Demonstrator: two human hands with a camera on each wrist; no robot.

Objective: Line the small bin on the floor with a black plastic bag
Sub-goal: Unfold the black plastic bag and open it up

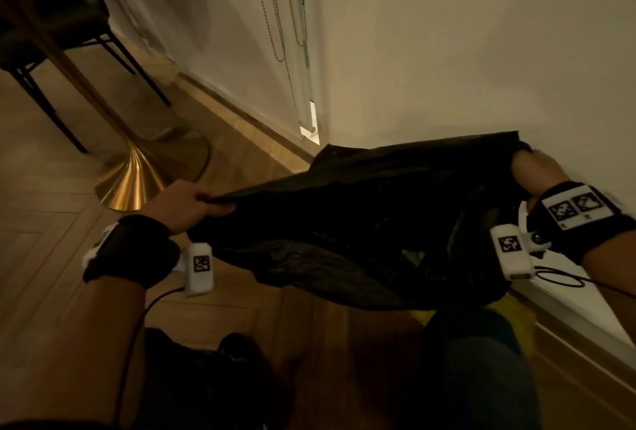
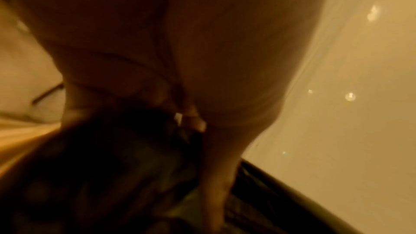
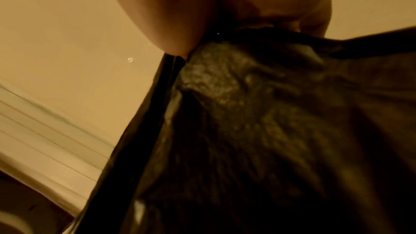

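A black plastic bag (image 1: 347,219) is stretched out in the air between my two hands, close to the white wall. My left hand (image 1: 187,202) pinches its left edge. My right hand (image 1: 537,175) grips the right edge, its fingers buried in the plastic. In the left wrist view the fingers (image 2: 191,118) curl onto the dark bag (image 2: 112,166). The right wrist view shows my thumb (image 3: 171,29) pressed against the crinkled bag (image 3: 270,122). The bin is hidden; only a patch of yellow (image 1: 509,305) shows beneath the bag.
A table's brass trumpet base (image 1: 137,171) stands on the wooden herringbone floor at the left, a dark chair (image 1: 69,17) behind it. Blind cords (image 1: 275,17) hang by the wall corner. A white skirting board (image 1: 585,319) runs along the right. My legs (image 1: 481,371) are below.
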